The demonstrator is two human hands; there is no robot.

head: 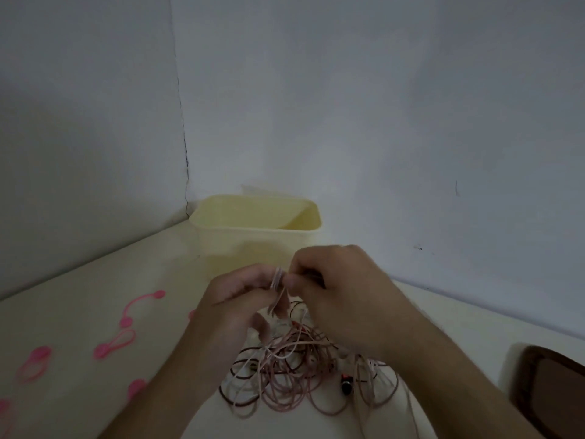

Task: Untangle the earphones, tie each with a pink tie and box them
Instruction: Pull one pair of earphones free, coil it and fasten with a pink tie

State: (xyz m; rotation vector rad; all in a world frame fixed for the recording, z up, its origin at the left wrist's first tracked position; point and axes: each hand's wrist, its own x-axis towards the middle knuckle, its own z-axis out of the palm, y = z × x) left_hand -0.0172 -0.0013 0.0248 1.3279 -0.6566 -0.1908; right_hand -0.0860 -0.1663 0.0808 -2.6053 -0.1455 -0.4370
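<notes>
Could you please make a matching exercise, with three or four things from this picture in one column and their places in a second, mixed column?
Things:
1. yellow box
2. pink ties
3. tangled earphones
4. brown object

Places:
A. right edge of the table
B. under the two hands
C. in the corner by the wall
D. spread on the table's left side

Pairs: 1-C, 2-D, 3-B, 4-A

- both forearms are extended forward and angled inward.
- the left hand (235, 299) is raised, its fingers curled in a pinch.
- the right hand (340, 286) is held just beside it, fingertips pinched too.
</notes>
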